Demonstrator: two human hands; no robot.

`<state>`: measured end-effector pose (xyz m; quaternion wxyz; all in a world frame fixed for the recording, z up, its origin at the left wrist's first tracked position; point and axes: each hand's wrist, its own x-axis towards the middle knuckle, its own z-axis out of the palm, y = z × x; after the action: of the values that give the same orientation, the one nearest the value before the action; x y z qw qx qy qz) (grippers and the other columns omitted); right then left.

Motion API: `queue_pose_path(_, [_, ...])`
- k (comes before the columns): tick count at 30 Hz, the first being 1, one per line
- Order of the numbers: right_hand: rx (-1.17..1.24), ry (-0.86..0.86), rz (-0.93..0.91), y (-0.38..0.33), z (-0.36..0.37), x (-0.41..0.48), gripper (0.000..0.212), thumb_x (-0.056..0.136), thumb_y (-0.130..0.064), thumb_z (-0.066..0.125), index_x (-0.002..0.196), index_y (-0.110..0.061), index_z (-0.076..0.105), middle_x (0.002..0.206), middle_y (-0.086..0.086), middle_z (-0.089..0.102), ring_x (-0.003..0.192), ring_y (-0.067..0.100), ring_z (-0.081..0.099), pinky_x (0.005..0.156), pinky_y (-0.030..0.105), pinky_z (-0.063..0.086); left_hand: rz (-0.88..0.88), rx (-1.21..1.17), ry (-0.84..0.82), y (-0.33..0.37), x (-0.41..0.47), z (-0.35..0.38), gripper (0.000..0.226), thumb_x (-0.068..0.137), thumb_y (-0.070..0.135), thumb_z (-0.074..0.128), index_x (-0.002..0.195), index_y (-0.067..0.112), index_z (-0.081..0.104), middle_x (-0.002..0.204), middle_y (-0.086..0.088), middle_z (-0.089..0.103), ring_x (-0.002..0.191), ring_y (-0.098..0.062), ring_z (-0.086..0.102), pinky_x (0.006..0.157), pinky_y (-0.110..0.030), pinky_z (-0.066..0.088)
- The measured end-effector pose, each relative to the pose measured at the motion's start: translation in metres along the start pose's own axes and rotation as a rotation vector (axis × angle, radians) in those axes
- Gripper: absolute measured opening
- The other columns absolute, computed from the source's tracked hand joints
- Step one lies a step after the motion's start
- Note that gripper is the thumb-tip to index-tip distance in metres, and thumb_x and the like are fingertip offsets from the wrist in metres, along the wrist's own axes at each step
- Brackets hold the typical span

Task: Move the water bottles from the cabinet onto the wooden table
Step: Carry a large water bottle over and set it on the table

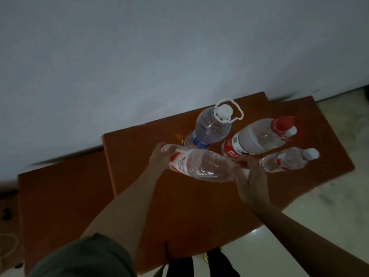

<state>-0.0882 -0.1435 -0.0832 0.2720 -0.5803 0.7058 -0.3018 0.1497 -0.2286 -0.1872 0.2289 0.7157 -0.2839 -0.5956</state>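
Observation:
A large clear bottle with a red-and-white label (201,164) is held tilted above the wooden table (195,212). My left hand (160,154) grips its bottom end and my right hand (250,176) holds its neck end. Behind it three bottles stand on the table: a big one with a white cap, carry handle and blue label (211,126), a big red-capped one with a red label (259,138), and a small white-capped one (287,159) at the right. The cabinet is not in view.
A lower wooden surface (63,198) adjoins the table on the left. A pale wall (139,56) runs behind both. Light tiled floor (329,196) lies to the right, and my legs and feet show below the table's near edge.

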Motion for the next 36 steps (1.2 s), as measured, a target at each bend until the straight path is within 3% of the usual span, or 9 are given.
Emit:
queue_pose_path(3, [0.018,0.032,0.135,0.020,-0.001,-0.003,0.014,0.091,-0.033,0.058,0.092,-0.019,0.058,0.079,-0.005,0.065,0.061,0.006,0.062,0.046,0.020,0.048,0.015,-0.024,0.001,-0.010,0.010,0.012,0.060,0.083,0.049,0.067,0.135,0.028,0.045,0.117,-0.001,0.058,0.091,-0.021,0.068,0.083,-0.044,0.058])
queue_pose_path(7, [0.012,0.025,0.208,0.031,0.000,-0.007,0.009,0.091,-0.030,0.062,0.090,-0.022,0.058,0.081,-0.007,0.067,0.068,0.004,0.064,0.055,0.020,0.050,0.062,0.067,0.079,-0.016,0.003,0.022,0.059,0.083,0.051,0.064,0.134,0.029,0.045,0.114,0.001,0.059,0.090,-0.018,0.066,0.080,-0.040,0.059])
queue_pose_path(14, [-0.022,-0.080,0.165,0.015,-0.016,-0.020,0.012,0.089,-0.031,0.064,0.090,-0.019,0.061,0.077,-0.009,0.066,0.063,-0.001,0.064,0.047,0.013,0.044,0.014,0.174,0.182,-0.048,-0.059,0.008,0.061,0.087,0.059,0.054,0.135,0.023,0.044,0.110,-0.002,0.063,0.090,-0.020,0.066,0.084,-0.038,0.056])
queue_pose_path(16, [-0.020,-0.132,0.108,0.007,-0.025,-0.027,0.012,0.090,-0.030,0.065,0.088,-0.019,0.062,0.074,-0.011,0.066,0.062,-0.005,0.063,0.045,0.010,0.043,0.004,0.183,0.226,-0.058,-0.085,0.002,0.061,0.087,0.062,0.052,0.133,0.023,0.045,0.107,-0.004,0.064,0.088,-0.022,0.067,0.081,-0.042,0.058])
queue_pose_path(20, [-0.040,-0.258,-0.026,-0.005,-0.036,-0.035,0.009,0.089,-0.031,0.064,0.087,-0.024,0.059,0.076,-0.010,0.064,0.063,-0.002,0.063,0.049,0.012,0.047,-0.037,0.224,0.362,-0.083,-0.143,-0.004,0.057,0.093,0.058,0.046,0.133,0.018,0.046,0.096,-0.004,0.061,0.076,-0.018,0.063,0.065,-0.029,0.052])
queue_pose_path(24, [0.003,-0.417,-0.219,-0.012,-0.043,-0.041,0.017,0.086,-0.044,0.059,0.087,-0.027,0.058,0.082,-0.010,0.061,0.071,0.004,0.061,0.061,0.024,0.055,-0.097,0.190,0.525,-0.110,-0.201,-0.002,0.065,0.089,0.069,0.039,0.132,0.021,0.048,0.107,-0.011,0.067,0.091,-0.028,0.066,0.085,-0.044,0.055])
queue_pose_path(28, [0.101,-0.547,-0.466,-0.022,-0.050,-0.058,0.029,0.081,-0.053,0.054,0.084,-0.024,0.060,0.081,-0.012,0.059,0.073,0.001,0.057,0.064,0.020,0.048,-0.152,0.081,0.734,-0.140,-0.270,0.011,0.057,0.093,0.060,0.044,0.129,0.017,0.053,0.116,-0.013,0.065,0.106,-0.032,0.060,0.090,-0.039,0.047])
queue_pose_path(32, [0.138,-0.725,-0.660,-0.033,-0.059,-0.097,0.031,0.078,-0.052,0.055,0.082,-0.022,0.061,0.080,-0.011,0.060,0.073,0.002,0.057,0.064,0.021,0.048,-0.218,-0.208,0.934,-0.180,-0.355,0.041,0.051,0.093,0.050,0.054,0.126,0.012,0.056,0.122,-0.018,0.061,0.110,-0.032,0.055,0.085,-0.035,0.041])
queue_pose_path(36, [0.172,-0.910,-0.839,-0.053,-0.060,-0.155,0.031,0.078,-0.054,0.053,0.081,-0.024,0.058,0.081,-0.010,0.059,0.073,0.003,0.057,0.062,0.027,0.051,-0.278,-0.403,1.103,-0.225,-0.435,0.063,0.077,0.072,0.070,0.049,0.126,0.016,0.056,0.122,-0.018,0.062,0.111,-0.034,0.058,0.095,-0.044,0.048])
